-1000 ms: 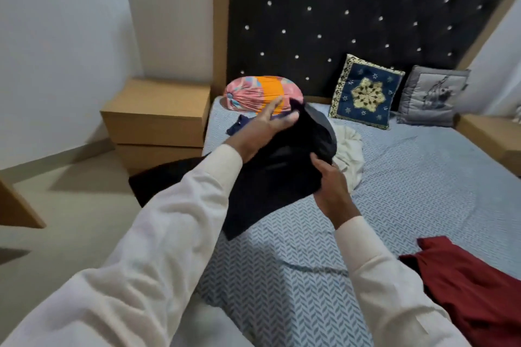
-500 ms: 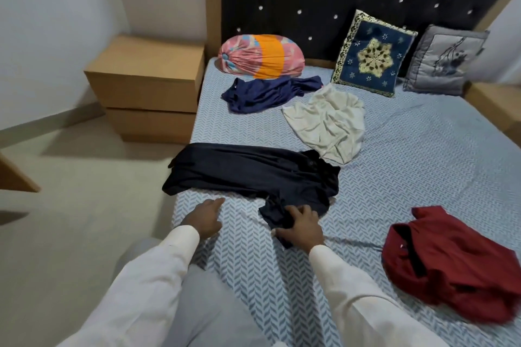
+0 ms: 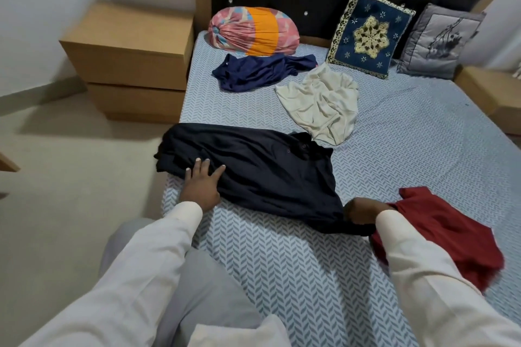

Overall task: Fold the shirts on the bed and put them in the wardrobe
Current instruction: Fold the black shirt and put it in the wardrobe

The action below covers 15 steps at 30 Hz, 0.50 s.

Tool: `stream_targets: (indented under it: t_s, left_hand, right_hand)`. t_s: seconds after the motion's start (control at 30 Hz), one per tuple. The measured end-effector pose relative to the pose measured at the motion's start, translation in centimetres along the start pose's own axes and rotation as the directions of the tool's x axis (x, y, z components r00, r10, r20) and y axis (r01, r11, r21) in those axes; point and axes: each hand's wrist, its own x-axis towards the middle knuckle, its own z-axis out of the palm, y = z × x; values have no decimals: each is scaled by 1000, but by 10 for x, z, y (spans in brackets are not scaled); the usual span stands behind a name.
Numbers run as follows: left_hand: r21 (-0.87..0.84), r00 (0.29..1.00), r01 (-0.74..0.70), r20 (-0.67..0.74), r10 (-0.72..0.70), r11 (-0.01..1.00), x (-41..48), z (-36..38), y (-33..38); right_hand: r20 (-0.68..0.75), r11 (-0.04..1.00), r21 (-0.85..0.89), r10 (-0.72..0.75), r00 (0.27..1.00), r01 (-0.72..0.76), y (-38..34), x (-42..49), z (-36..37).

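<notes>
A black shirt (image 3: 253,169) lies spread across the near left part of the bed (image 3: 282,262), one end hanging over the bed's left edge. The left hand (image 3: 201,186) rests flat on that end, fingers spread. At the shirt's right corner the right hand (image 3: 362,210) is closed, pinching the fabric. A red shirt (image 3: 439,234) lies just right of it.
</notes>
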Motion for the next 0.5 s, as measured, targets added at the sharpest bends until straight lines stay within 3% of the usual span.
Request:
stream_targets:
  t_s: [0.07, 0.13, 0.2, 0.27, 0.37, 0.43, 0.5]
  left_hand:
    - [71, 999, -39, 10, 38, 997, -3, 6, 3]
    - [117, 998, -58, -7, 60, 991, -10, 11, 5]
    - [134, 994, -79, -67, 89, 988, -17, 17, -1]
    - [192, 979, -128, -134, 155, 973, -24, 21, -13]
    - [252, 952, -213, -163, 258, 944, -32, 12, -30]
    - [220, 973, -211, -50, 227, 952, -43, 2, -36]
    - [149, 988, -137, 92, 125, 979, -53, -8, -39]
  right_hand:
    - [-211, 992, 99, -54, 976, 76, -6, -1, 1]
    - [-373, 903, 359, -93, 923, 237, -32, -10, 2]
    - [-358, 813, 463, -192, 914, 353, -66, -11, 8]
    - [-256, 808, 420, -330, 908, 412, -101, -8, 21]
    - [-158, 884, 164, -415, 896, 439, -135, -1, 39]
    - [-213, 924, 55, -358, 909, 377, -137, 1, 50]
    - [-357, 953, -15, -287, 889, 302, -128, 0, 59]
